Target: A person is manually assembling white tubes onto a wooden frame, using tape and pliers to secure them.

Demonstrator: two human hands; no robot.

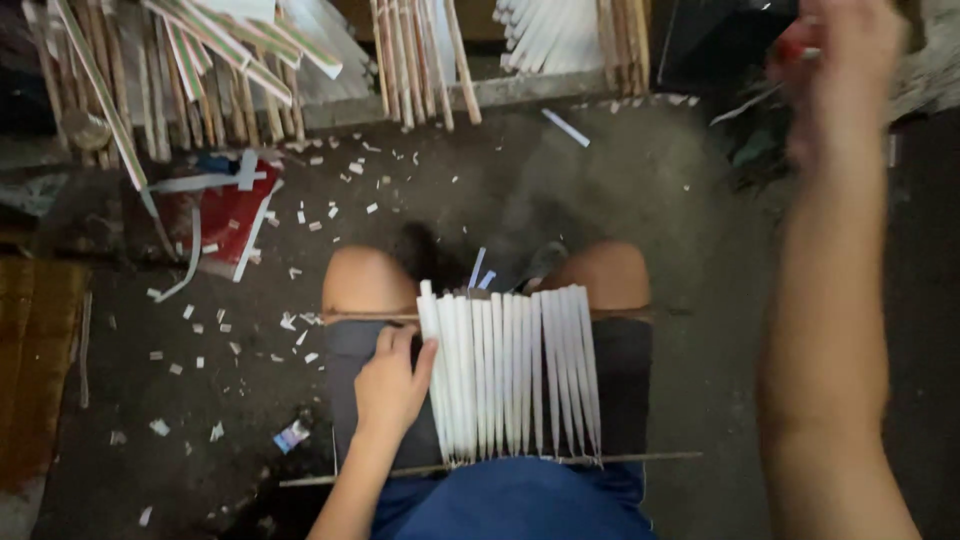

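The left hand (392,385) lies loosely curled against the left edge of the row of white paper strips (510,372) across the lap (bare floor beyond). Upper right of it, the blurred right hand (850,70) pinches a red-handled tool (795,48).

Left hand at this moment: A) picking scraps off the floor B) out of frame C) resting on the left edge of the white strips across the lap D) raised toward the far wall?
C: the left hand rests against the leftmost of the white strips lying across the lap; the right hand is the raised one.
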